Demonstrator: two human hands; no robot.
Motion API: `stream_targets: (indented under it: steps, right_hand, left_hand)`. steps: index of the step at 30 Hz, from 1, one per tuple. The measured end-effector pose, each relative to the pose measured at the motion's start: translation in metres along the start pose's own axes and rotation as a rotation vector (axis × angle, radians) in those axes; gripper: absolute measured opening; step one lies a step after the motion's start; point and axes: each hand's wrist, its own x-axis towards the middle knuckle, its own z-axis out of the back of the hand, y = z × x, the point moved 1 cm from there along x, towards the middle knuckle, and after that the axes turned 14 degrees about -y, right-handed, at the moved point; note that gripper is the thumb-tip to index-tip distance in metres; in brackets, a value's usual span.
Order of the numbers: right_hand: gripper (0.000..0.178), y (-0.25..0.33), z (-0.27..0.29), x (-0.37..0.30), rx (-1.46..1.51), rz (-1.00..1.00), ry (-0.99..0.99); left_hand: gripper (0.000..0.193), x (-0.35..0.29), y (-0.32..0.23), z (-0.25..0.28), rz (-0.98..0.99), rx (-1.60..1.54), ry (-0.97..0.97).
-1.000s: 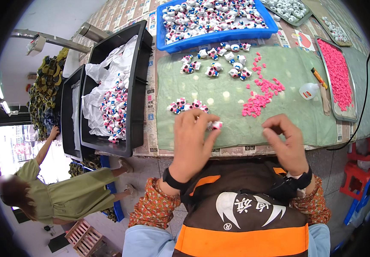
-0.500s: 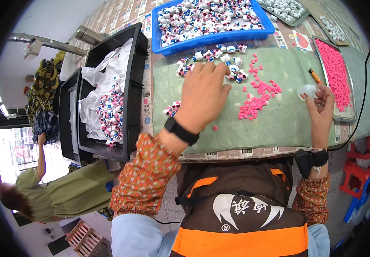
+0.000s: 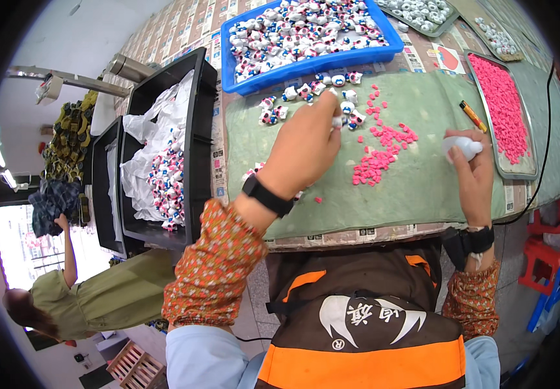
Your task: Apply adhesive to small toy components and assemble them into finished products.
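Note:
My left hand point(image 3: 307, 146) is over the green cloth point(image 3: 260, 139), its fingers closed at the tips on a small white, blue and pink figurine point(image 3: 340, 122). The fingers partly cover it. Similar figurines point(image 3: 306, 91) lie in loose rows beyond the hand, and a few more sit partly hidden beside my left wrist. To the right of that hand, small pink pieces point(image 3: 374, 165) are scattered over the cloth. My right hand point(image 3: 474, 172) is wrapped round a small white squeeze bottle point(image 3: 461, 147), held tilted above the cloth. Near its fingers lies an orange-and-black marker-like stick point(image 3: 473, 117).
A blue tray point(image 3: 228, 61) of figurines stands at the back. Black crates point(image 3: 195, 142) with white paper and figurines are on the left. A metal tray point(image 3: 531, 152) of pink pieces and a black cable point(image 3: 544, 149) are at right. Another person stands at far left.
My left hand has drawn back slightly, its fingers closing on a figurine. In my right hand the bottle has turned and its body is now more visible. The view has shifted a little.

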Motion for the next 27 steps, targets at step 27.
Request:
stream_targets:
  steps: [27]
  right_hand:
    - [0.037,0.104,-0.014,-0.095,-0.074,0.501,0.551]
  left_hand:
    - [0.032,-0.157,-0.066,0.032,0.708,-0.789,0.055]
